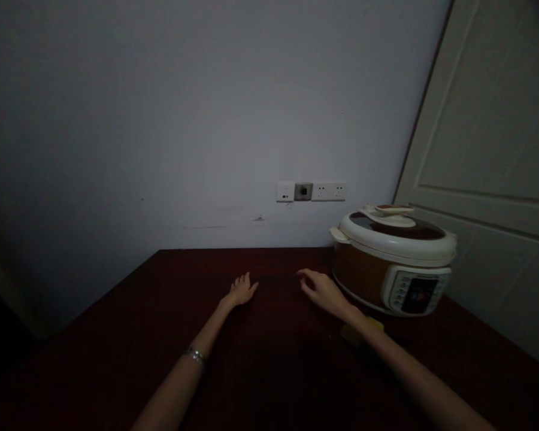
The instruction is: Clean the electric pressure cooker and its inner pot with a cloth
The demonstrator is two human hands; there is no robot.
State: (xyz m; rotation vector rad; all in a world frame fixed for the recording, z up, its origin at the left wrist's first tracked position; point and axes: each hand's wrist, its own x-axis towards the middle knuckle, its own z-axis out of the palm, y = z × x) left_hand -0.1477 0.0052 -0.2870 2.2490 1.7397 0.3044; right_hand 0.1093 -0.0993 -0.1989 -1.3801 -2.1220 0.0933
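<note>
My left hand (pixel 241 290) lies flat on the dark red-brown table (pixel 130 335), fingers stretched out and empty; a silver bracelet (pixel 196 355) circles that forearm. My right hand (pixel 321 288) hovers or rests just over the table with fingers loosely spread, holding nothing. It is a short way left of an electric pressure cooker (pixel 393 257) with a white lid, brown body and a button panel on its front. A small yellowish object (pixel 358 331) shows partly under my right forearm; I cannot make out what it is.
A row of white wall sockets (pixel 312 191) sits on the pale wall above the table's back edge. A light panelled door (pixel 489 161) stands to the right behind the cooker. The room is dim, with a dark area at the left.
</note>
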